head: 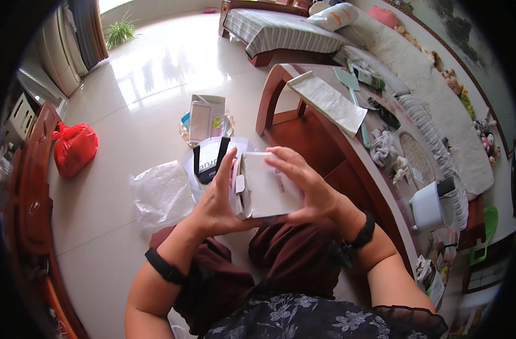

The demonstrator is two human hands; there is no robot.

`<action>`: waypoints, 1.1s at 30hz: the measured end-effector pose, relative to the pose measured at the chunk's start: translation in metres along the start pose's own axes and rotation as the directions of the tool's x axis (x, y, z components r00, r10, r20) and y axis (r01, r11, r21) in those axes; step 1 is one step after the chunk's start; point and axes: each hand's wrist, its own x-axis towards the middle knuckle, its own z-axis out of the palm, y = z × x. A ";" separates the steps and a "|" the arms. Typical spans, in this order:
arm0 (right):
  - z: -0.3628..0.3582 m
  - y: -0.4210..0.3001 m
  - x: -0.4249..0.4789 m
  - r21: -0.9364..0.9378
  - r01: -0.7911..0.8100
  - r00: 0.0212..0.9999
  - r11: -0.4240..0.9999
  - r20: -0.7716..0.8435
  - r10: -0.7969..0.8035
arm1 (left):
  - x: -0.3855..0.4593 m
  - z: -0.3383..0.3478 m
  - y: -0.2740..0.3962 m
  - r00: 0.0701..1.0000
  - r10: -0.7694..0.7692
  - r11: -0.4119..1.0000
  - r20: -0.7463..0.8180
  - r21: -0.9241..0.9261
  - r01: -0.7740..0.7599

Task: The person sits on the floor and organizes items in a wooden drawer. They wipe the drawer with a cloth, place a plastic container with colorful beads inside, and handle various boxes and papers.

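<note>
Between my two hands is a white cardboard box (268, 186) with a little writing on top, held above my knees. The box's left end shows a raised flap (240, 184). My left hand (217, 203) grips that end with the thumb up. Fingers of my right hand (304, 182) lie over the top right corner, its thumb at the near edge. Beyond the box, a white bag with black handles (205, 159) sits on the floor. Left of the bag lies a sheet of bubble wrap (162, 195).
Behind the bag a basket (184, 134) holds a clear-fronted box (205, 116). A knotted red plastic bag (75, 148) stands on the floor to the left. At my right, a wooden coffee table (359, 165) carries a fly swatter (352, 87), cloths (383, 146) and a white bin (429, 207).
</note>
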 end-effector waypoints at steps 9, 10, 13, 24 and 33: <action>0.025 0.020 -0.013 -0.345 0.062 0.965 0.936 -0.220 -0.145 | 0.006 0.008 -0.012 0.994 -0.039 0.994 -0.107 0.101 0.049; 0.026 0.026 -0.014 -0.308 0.046 0.910 0.950 -0.381 -0.167 | 0.005 0.008 -0.014 0.993 -0.029 0.980 -0.111 0.194 0.051; 0.024 0.059 -0.041 0.187 -0.283 0.742 0.941 -0.578 0.338 | 0.005 0.009 -0.026 0.987 0.046 0.984 -0.155 0.177 -0.018; 0.021 0.039 -0.032 0.230 -0.132 0.826 0.964 -0.512 0.235 | 0.011 0.008 -0.028 0.959 0.193 0.940 -0.210 0.318 -0.120; 0.025 0.040 -0.018 0.295 0.127 0.817 0.947 -0.573 0.069 | 0.014 0.009 -0.030 0.917 0.320 0.900 -0.237 0.379 -0.216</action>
